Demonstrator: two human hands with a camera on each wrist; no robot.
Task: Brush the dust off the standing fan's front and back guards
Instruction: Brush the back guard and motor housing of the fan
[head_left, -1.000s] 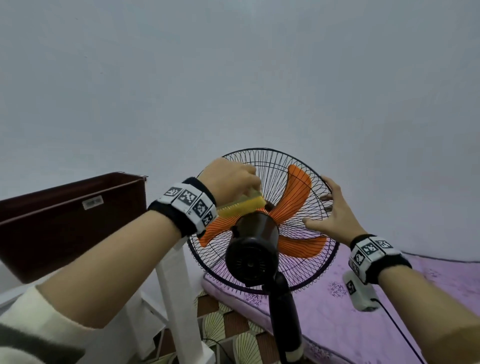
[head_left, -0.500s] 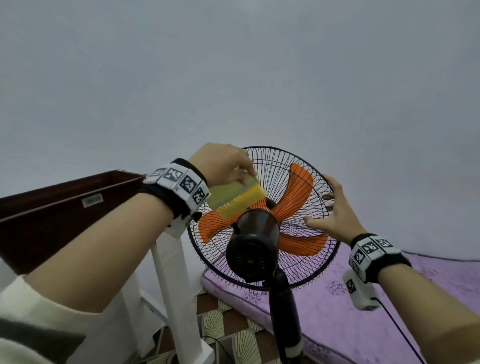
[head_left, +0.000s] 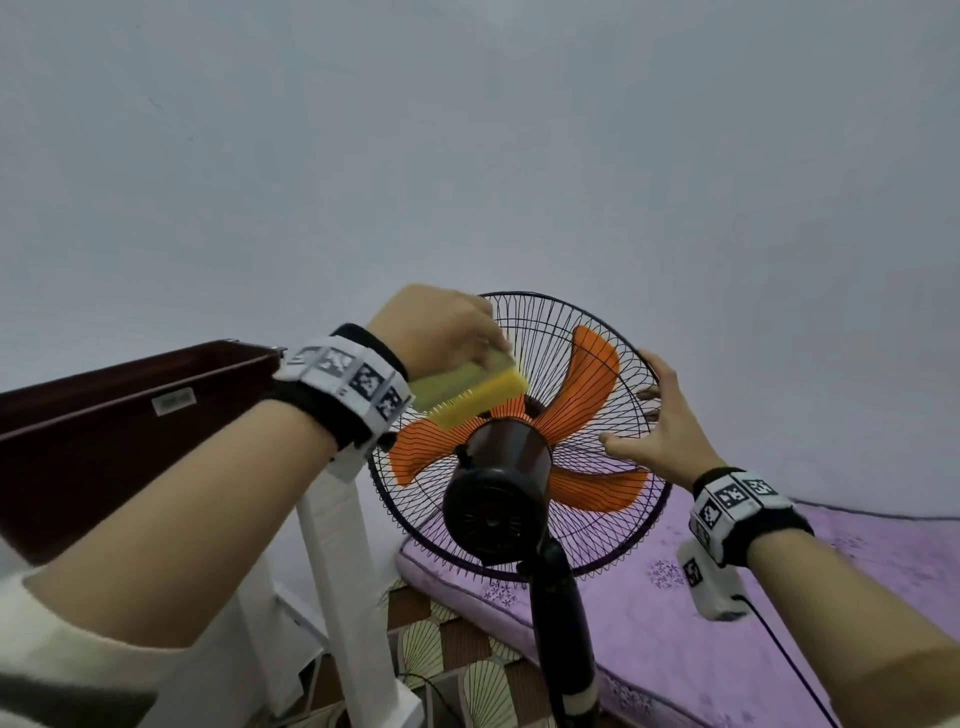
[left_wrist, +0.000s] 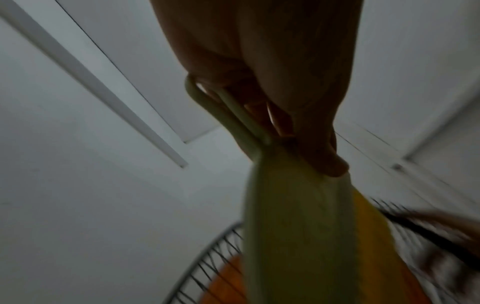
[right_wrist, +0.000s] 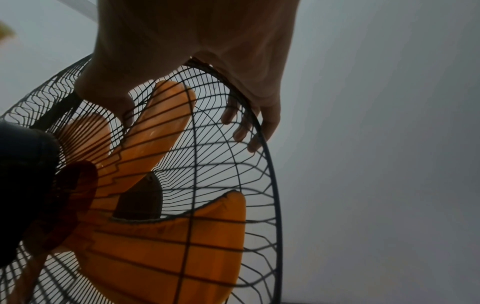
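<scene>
Standing fan (head_left: 519, 452) stands at centre, seen from its back side, between the two forearms; its dark pole (head_left: 563, 623) runs down to the near edge of the head view, base cut off. Motor housing (head_left: 493, 512) is black and round, nearest the camera, with a brown collar ahead of it. Behind that, the back guard (head_left: 597, 364) is thin black wire radiating from the hub, and three translucent orange blades (head_left: 587, 379) show through it. Left hand (head_left: 436, 325), fingers curled, grips a yellow-green brush (head_left: 467, 392) by its handle and holds the yellow bristle edge against the guard's upper left part, just above the collar. In the left wrist view the brush (left_wrist: 293, 226) is blurred and dark; thumb and fingers wrap its looped handle. Right hand (head_left: 662, 421) holds the guard's right rim, thumb on the near wires, fingers curled round the rim onto the far side; the right wrist view shows the fingertips (right_wrist: 228, 117) behind the front guard (right_wrist: 221, 164). Left of the fan: a white post (head_left: 343, 571) and a dark red box (head_left: 104, 436) bearing a small white label (head_left: 174, 401), writing too small to read. Right and beyond: a purple flowered mattress (head_left: 675, 623). Both wrists wear bands with black-and-white square markers (head_left: 727, 499). Far: a plain grey wall (head_left: 467, 156).
</scene>
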